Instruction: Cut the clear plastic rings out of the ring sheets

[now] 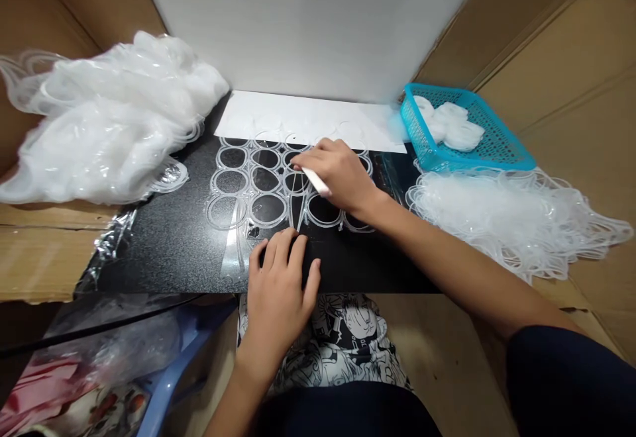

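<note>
A sheet of clear plastic rings (250,185), joined in rows, lies flat on the black tabletop. My right hand (338,173) is over its middle, closed around a slim white stick-like tool (317,182). The tool slants across the rings; its working end is too small to make out. My left hand (279,275) rests palm down at the sheet's near edge with its fingers apart and holds nothing. Its fingertips are close to the lowest row of rings and a clear plastic strip (233,251).
A white paper strip (308,116) lies along the back. Piled clear plastic pieces (104,139) are on the left. On the right stands a blue basket (501,149) with white bundles (462,134), and more clear ring pieces (501,212) lie before it. Cardboard walls (571,66) flank the table.
</note>
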